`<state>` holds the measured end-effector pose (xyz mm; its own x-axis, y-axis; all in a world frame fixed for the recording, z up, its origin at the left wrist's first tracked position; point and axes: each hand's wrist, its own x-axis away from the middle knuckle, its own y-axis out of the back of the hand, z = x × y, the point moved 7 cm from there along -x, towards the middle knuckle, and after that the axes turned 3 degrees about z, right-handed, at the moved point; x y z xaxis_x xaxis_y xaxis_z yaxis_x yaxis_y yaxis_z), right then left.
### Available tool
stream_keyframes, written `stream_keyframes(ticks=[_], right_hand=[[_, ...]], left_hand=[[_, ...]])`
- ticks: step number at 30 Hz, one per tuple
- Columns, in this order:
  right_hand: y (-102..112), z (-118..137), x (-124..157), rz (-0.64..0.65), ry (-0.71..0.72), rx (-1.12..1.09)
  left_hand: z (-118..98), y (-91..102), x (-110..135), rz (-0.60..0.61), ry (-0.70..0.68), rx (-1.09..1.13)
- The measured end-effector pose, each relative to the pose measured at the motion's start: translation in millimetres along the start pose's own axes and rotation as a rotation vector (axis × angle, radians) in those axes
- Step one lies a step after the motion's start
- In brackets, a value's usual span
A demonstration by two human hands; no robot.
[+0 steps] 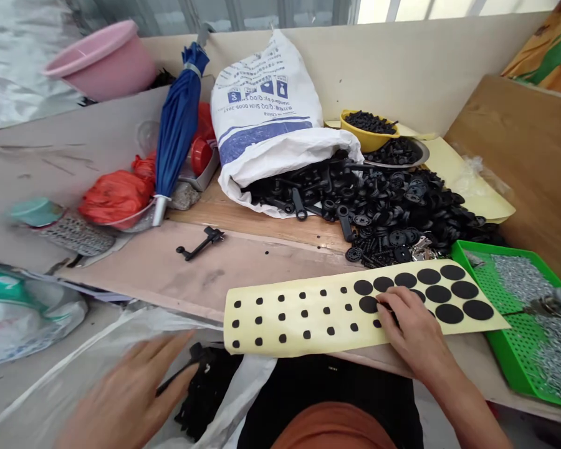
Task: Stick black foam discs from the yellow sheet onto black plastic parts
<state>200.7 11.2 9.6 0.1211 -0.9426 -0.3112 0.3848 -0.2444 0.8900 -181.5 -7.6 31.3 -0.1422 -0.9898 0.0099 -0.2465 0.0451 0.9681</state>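
Observation:
My right hand [414, 330] rests on a pale yellow backing sheet [308, 312] that carries rows of small black dots and larger black round pads [449, 290]. Its fingertips press down at a large pad near the sheet's middle, fingers bent together. My left hand [133, 386] is blurred, low at the left, fingers spread above a clear plastic bag [103, 355] and close to a black plastic part [201, 374] lying in it. A single black lever part [201, 243] lies alone on the board.
A white woven sack [266, 118] spills a heap of black plastic parts [393, 206]. A green tray of screws [528, 305] sits at right, a yellow bowl [367, 131] behind. At left are a folded blue umbrella [177, 131], red bags [116, 193] and a pink bucket [103, 59].

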Motion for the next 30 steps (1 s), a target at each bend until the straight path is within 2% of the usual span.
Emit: stream_keyframes(ticks=[1, 2, 4, 7, 8, 10, 12, 15, 20, 22, 27, 30], right_hand=[[-3, -3, 0, 0.000, 0.027, 0.086], [-6, -3, 0, -0.001, 0.056, 0.159], [-10, -1, 3, -0.020, 0.110, 0.257], [-14, 1, 6, -0.045, 0.183, 0.293], [-15, -1, 7, -0.051, 0.206, 0.288], [-20, -5, 6, -0.047, 0.247, 0.259], [-22, -9, 6, -0.051, 0.249, 0.224], [-20, -10, 5, -0.049, 0.206, 0.174], [-15, -6, 2, 0.019, 0.112, 0.045], [-13, -8, 0, 0.003, 0.042, 0.050], [-15, -3, -2, 0.080, 0.004, 0.098], [-10, -2, -3, 0.092, -0.029, -0.034]], left_hand=[[-13, 3.1, -1, -0.069, -0.023, -0.056], [-34, 1.0, -4, -0.084, -0.071, -0.056], [-94, -7.3, -13, -0.107, -0.231, 0.025], [-186, -34.8, -30, -0.036, -0.546, 0.082], [-207, -44.3, -36, -0.028, -0.614, 0.081], [-234, -59.7, -47, -0.053, -0.687, 0.065], [-246, -72.2, -53, -0.053, -0.697, 0.049], [-250, -81.5, -57, -0.022, -0.693, 0.039], [-248, -86.6, -64, 0.047, -0.666, 0.052], [-248, -88.1, -65, 0.051, -0.668, 0.050], [-250, -91.6, -64, 0.062, -0.678, 0.038], [-250, -92.6, -64, 0.060, -0.676, 0.038]])
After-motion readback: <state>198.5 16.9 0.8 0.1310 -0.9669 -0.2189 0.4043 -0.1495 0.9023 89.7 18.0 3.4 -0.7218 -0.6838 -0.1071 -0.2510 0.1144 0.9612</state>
